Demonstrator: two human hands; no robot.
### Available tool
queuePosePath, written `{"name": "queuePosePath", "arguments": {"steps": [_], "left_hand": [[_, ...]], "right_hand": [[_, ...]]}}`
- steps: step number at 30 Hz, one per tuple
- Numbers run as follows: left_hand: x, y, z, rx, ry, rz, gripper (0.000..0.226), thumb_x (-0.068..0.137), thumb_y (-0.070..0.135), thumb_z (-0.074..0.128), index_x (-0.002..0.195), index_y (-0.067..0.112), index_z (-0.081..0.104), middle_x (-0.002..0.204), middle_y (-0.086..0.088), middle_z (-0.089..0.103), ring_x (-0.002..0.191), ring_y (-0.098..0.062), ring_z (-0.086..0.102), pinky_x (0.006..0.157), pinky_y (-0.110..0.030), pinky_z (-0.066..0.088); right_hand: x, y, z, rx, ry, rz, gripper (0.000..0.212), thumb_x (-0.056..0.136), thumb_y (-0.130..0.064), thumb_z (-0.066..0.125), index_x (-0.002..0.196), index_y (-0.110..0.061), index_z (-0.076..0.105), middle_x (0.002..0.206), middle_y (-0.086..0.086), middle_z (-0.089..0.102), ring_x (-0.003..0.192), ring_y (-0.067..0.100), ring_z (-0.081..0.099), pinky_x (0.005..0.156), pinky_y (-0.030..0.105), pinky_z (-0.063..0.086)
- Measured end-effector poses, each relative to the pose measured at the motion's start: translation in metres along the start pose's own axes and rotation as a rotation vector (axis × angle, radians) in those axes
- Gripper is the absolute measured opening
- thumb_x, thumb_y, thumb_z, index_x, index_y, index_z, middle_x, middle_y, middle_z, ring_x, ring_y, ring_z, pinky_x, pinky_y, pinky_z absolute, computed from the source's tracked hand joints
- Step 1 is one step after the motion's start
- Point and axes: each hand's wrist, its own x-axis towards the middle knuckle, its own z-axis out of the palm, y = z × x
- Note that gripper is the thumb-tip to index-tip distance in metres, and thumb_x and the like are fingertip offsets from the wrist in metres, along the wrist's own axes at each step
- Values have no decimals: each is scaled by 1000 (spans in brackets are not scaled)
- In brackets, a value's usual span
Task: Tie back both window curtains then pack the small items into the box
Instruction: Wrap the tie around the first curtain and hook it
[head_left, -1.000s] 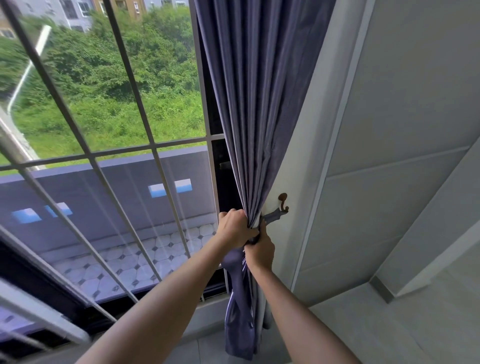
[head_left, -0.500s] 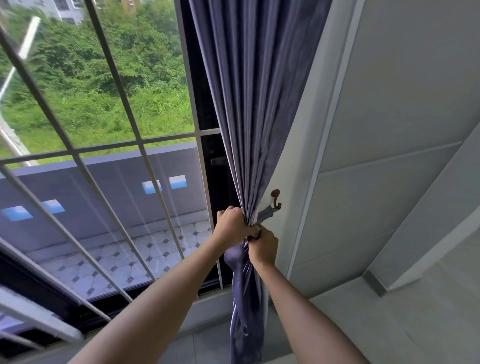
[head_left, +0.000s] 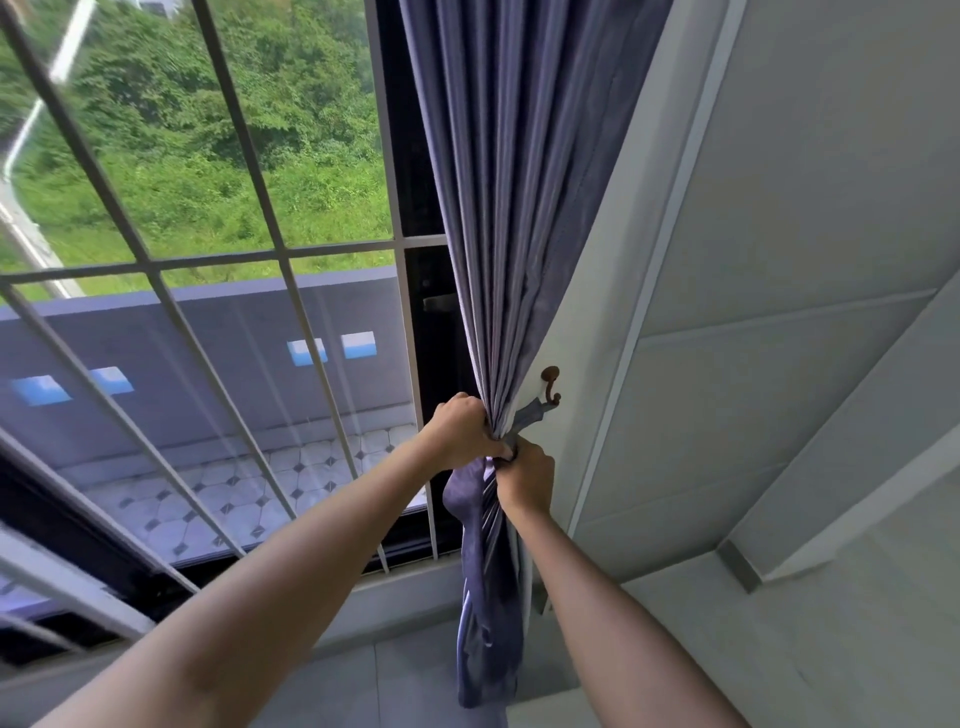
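Both fists, left hand (head_left: 460, 431) and right hand (head_left: 527, 475), clench the gathered curtain (head_left: 511, 208).

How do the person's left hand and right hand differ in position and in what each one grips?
The left hand is higher, on the window side, bunching the curtain; the right hand is lower, nearer the wall, gripping the tieback strap that runs to the hook. Both are clenched and touch each other.

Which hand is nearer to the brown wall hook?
Right. The right hand grips the tie-back below the hook; the left hand grips the gathered curtain farther left.
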Motion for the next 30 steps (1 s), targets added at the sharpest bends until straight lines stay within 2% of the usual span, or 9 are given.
{"name": "queuePosePath", "arguments": {"steps": [3,5,7,11,13,16,20,26,30], "left_hand": [[-7,-3,6,26,7,20,31,81,32,67,104,12,67,104,0,67,112,-20,44,94,-37,43],[-13,-8,10,16,80,36,19,83,16,59,101,14,66,103,1,67,114,-21,44,93,-37,42],[-19,-13,9,-36,192,49,23,84,8,55,100,19,67,99,5,69,107,-21,45,89,-34,42],[-22,-16,3,-11,372,53,19,86,16,59,95,27,72,94,10,67,96,-18,43,81,-27,34],[-22,-14,6,-20,434,33,17,86,17,62,91,27,74,96,7,62,91,-18,44,78,-28,40],[-25,-8,22,-160,513,-71,17,86,13,61,89,22,75,91,2,51,83,-18,49,68,-29,48],[-26,-1,44,-435,567,-274,17,84,14,60,90,23,73,86,8,51,74,-13,55,56,-19,37],[-17,12,52,-640,596,-346,17,82,14,62,94,22,72,88,6,58,76,-13,59,68,-29,51],[-10,21,56,-888,610,-531,37,81,22,69,112,18,50,90,-1,67,82,-16,64,75,-32,54]], "right_hand": [[1,2,-4,-9,-9,8,11,85,-7,58,81,0,66,84,18,71,74,32,63,55,26,36],[-1,1,-7,26,-6,-13,11,85,-9,63,83,0,69,84,18,71,78,32,65,58,23,36],[-3,0,-9,28,-1,-39,11,84,-10,66,85,0,70,85,19,71,79,33,66,62,27,42],[-3,1,-8,-26,-10,-36,10,86,-12,64,88,-3,70,84,14,70,77,31,65,67,32,49],[-4,2,-9,-23,0,-38,10,87,-13,65,86,-5,70,77,8,67,70,24,60,64,30,48],[-6,5,-10,24,6,-42,12,88,-16,65,76,-11,66,67,1,61,59,18,54,54,25,42],[-7,13,-14,42,19,-58,21,88,-14,62,68,-17,58,63,-1,58,52,6,48,46,19,33],[-6,22,-17,22,35,-40,24,88,-9,58,65,-15,56,55,-5,53,49,13,47,40,15,31],[-6,24,-19,-2,37,-47,22,88,-11,58,66,-12,55,52,-7,49,46,12,44,40,18,26]]}}
